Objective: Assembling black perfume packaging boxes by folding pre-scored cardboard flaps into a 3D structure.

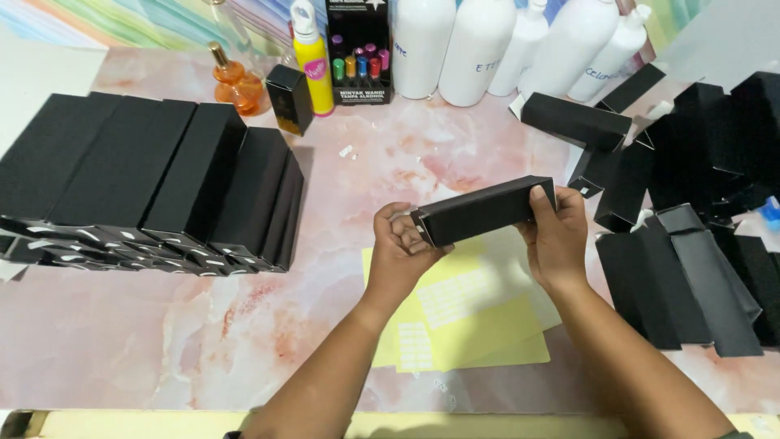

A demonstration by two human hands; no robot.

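Both hands gripped the black carton (486, 211): left hand (400, 248) apparently tucking its end flap, right hand (555, 236) needing steady support.

My head camera looks steeply down, close over my forearms, facing forward across the pink marbled tabletop (244, 325) toward the white plastic bottles (475, 49).

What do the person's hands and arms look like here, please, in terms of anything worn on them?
Both the left hand and the right hand are bare: no gloves, and no rings, watch or bracelets that I can see. The forearms are uncovered too, with no sleeves in view down to the picture's bottom edge.
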